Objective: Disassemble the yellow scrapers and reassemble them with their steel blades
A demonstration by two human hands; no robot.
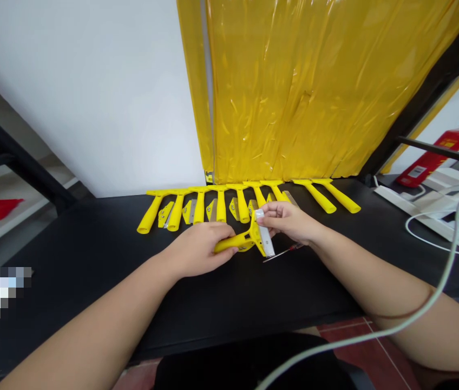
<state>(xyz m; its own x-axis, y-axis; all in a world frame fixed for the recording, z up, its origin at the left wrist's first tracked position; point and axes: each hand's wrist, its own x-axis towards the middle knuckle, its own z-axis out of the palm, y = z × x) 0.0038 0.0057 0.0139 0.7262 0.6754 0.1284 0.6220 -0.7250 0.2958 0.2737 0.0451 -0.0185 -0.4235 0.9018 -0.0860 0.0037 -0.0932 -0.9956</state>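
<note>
A yellow scraper (229,242) lies across the middle of the view, its head turned to the right. Around its handle, the fingers of my left hand (201,249) are closed. At the head's far end, the thumb and fingers of my right hand (286,219) pinch a silver metal blade (266,238) that lies along the head's edge. Under my right hand, a thin screwdriver (284,252) with a red part rests on the black table; its handle end is partly hidden. Whether the blade is fastened to the head, I cannot tell.
Behind my hands, several yellow scraper handles (176,212) stand in a row on the black table (221,303), with yellow-and-metal pieces (189,212) between them. At right are a red bottle (438,154), white power strips (412,203) and a pale cable (420,309) crossing my right forearm.
</note>
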